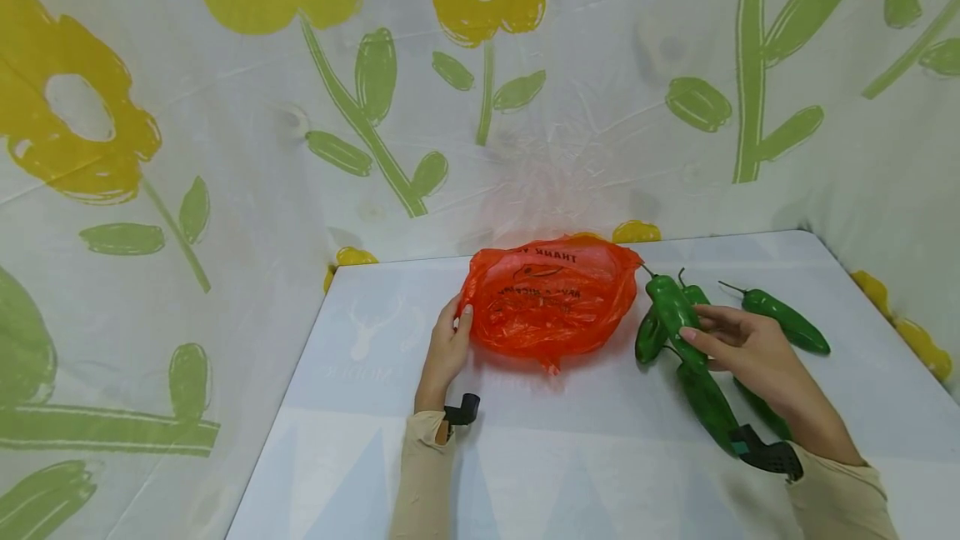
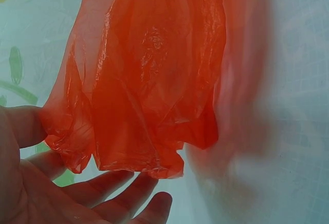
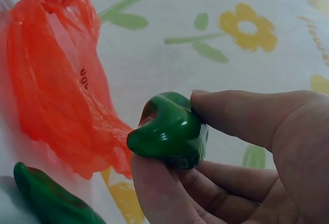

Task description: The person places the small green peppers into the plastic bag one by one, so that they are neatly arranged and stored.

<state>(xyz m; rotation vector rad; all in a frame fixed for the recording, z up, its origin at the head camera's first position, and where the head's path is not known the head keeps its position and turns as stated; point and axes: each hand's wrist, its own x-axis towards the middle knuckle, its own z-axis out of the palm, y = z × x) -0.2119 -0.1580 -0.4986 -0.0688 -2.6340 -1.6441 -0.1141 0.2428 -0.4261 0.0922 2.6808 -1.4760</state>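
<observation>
Beside bag, held pepper slants, stem away-left.

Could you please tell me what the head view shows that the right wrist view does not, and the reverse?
Only the head view shows the beige sleeves, the black wrist devices and the held green pepper's stem.

Only the right wrist view shows orange lettering on the floral cloth, seemingly "flower".

Both show the right hand pinching that pepper, the left hand holding the red plastic bag, and the cloth.
</observation>
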